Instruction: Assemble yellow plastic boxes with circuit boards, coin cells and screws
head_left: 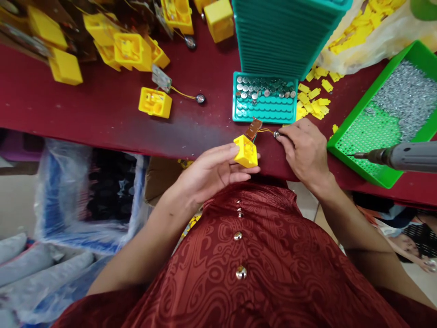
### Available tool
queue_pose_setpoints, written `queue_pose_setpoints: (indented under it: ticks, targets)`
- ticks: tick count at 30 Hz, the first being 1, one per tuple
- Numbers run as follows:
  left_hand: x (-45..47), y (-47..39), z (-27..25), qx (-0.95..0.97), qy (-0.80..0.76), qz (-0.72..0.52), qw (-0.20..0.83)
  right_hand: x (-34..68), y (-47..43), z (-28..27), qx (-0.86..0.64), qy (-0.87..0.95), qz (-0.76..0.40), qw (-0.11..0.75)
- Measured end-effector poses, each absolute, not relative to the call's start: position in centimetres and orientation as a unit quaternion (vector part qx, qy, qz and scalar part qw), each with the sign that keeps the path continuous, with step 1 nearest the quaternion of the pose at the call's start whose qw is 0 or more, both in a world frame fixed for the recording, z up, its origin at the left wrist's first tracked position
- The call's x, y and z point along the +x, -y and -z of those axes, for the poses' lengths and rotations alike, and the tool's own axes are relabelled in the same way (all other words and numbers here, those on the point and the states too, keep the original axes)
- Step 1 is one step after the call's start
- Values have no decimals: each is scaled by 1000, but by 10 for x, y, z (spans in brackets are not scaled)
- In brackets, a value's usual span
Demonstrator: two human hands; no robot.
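My left hand grips a small yellow plastic housing with its open side up, near the table's front edge. A brown circuit board stands out of the housing's far side. Thin yellow wires run from the board to a small round metal part, which the thumb and fingertips of my right hand pinch. Just beyond both hands lies a teal tray with round silvery discs in some of its slots.
A tall stack of teal trays stands behind. At right, a green basket holds small metal pieces; an electric screwdriver hangs over it. Loose yellow pieces lie between. Several yellow housings with wired parts occupy the left. A plastic-lined blue crate sits below.
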State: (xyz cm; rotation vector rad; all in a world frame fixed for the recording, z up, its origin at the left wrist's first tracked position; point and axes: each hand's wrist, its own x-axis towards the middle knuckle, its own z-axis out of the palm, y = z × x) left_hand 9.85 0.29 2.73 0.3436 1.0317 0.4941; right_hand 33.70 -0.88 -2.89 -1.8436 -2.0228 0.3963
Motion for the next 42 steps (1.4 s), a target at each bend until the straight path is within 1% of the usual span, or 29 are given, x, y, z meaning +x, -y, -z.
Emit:
queue_pose_setpoints:
  ticks: [2,4,6,8,10,11,16,26,34,38,42]
  targets:
    - [100,0,-26,148,-478,-231,834,339,9,26,-648,716,-155,208]
    - [103,3,-23,137,-473,-234,838,340,12,21,-640,697,-176,271]
    - [108,6,-20,124,-462,-243,844,339,19,14,-636,655,-224,341]
    - [113,9,-17,123,-448,-260,846,334,27,6,-634,610,-293,375]
    - [117,11,-14,138,-442,-278,841,328,35,-2,-625,592,-344,375]
    - [118,12,-13,149,-442,-285,837,325,39,-6,-617,596,-351,375]
    - [121,16,-12,193,-432,-302,828,318,47,-11,-587,658,-288,374]
    - [121,23,-9,282,-448,-306,791,318,51,-8,-581,722,-219,305]
    - [119,27,1,321,-398,-335,791,322,48,-11,-519,794,-164,270]
    - [125,25,-1,274,-399,-335,808,315,51,-8,-537,781,-155,277]
    - [134,20,0,220,-428,-335,810,312,53,-7,-534,754,-213,317]
